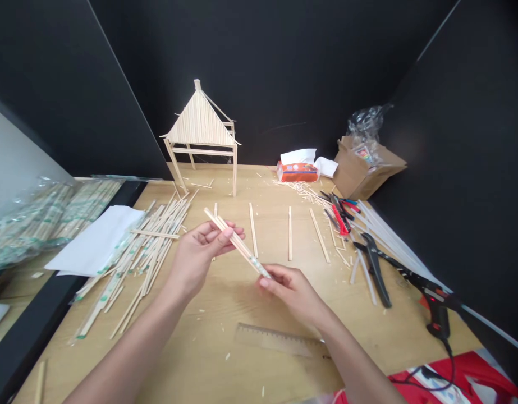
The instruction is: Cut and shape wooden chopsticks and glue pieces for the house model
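A small bundle of wooden sticks with a green-and-white printed wrapper part hangs slantwise above the table, held in both hands. My left hand pinches its upper part between thumb and fingers. The lower end is gripped by my right hand. Behind the hands, separate sticks lie spaced apart, among them one, another and a slanted one. A transparent ruler lies nearer me, partly behind my right forearm.
A stick-built house model stands at the back. Loose sticks and white paper lie left. At right are pliers, a cutter, a glue gun, a cardboard box and a tissue pack.
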`<state>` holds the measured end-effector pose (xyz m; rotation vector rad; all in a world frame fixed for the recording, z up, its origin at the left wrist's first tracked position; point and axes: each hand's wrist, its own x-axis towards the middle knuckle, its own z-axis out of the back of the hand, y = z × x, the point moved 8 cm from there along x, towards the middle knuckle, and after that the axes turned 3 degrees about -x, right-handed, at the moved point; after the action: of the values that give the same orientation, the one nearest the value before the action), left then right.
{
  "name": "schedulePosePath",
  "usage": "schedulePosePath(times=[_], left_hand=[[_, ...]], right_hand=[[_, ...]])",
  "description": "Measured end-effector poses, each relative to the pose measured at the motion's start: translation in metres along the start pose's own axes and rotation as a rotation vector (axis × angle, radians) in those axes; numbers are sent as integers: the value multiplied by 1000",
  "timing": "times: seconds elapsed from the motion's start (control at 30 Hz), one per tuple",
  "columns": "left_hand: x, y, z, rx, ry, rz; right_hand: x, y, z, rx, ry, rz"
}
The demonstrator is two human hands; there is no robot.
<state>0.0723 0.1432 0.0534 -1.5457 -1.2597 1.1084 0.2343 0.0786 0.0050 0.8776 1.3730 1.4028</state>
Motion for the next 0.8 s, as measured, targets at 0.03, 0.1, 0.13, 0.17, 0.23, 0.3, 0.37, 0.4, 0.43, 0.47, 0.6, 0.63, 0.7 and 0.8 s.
schedulePosePath(times=[0.03, 0.1, 0.13, 0.17, 0.23, 0.3, 0.37, 0.4, 0.43, 0.47, 0.6, 0.63, 0.7, 0.8], left_hand=[[5, 6, 2, -34, -5, 23], [9, 17, 3, -77, -3, 77], [9, 23, 2, -90, 1, 107], [8, 28, 1, -103, 5, 135], [3, 37, -1, -119, 8, 189], [-4, 45, -3, -122, 22, 248], [-10, 50, -3, -123, 34, 292], [-13, 52, -2, -126, 40, 304], [-15, 53, -1, -129, 43, 308], [-17, 53, 0, -131, 43, 308], [-23, 58, 7, -128, 25, 298], [-24, 61, 8, -131, 20, 300], [-25, 66, 11, -144, 8, 310], [-25, 71, 17, -178, -15, 313]], right_hand=[[-6, -11, 4, 54, -1, -59], [-17, -25, 11, 133, -21, -134], [-21, -28, 13, 164, -30, -152], [-24, -31, 13, 190, -31, -161], [-27, -35, 7, 245, -5, -185], [-27, -39, 0, 283, 20, -221], [-27, -43, -6, 279, 8, -240], [-27, -45, -8, 267, -11, -245], [-27, -46, -9, 255, -33, -247], [-27, -47, -10, 245, -55, -251], [-30, -52, -18, 243, -102, -282], [-31, -53, -20, 246, -113, -283], [-33, -54, -22, 253, -132, -284], [-36, -55, -23, 258, -133, -282]])
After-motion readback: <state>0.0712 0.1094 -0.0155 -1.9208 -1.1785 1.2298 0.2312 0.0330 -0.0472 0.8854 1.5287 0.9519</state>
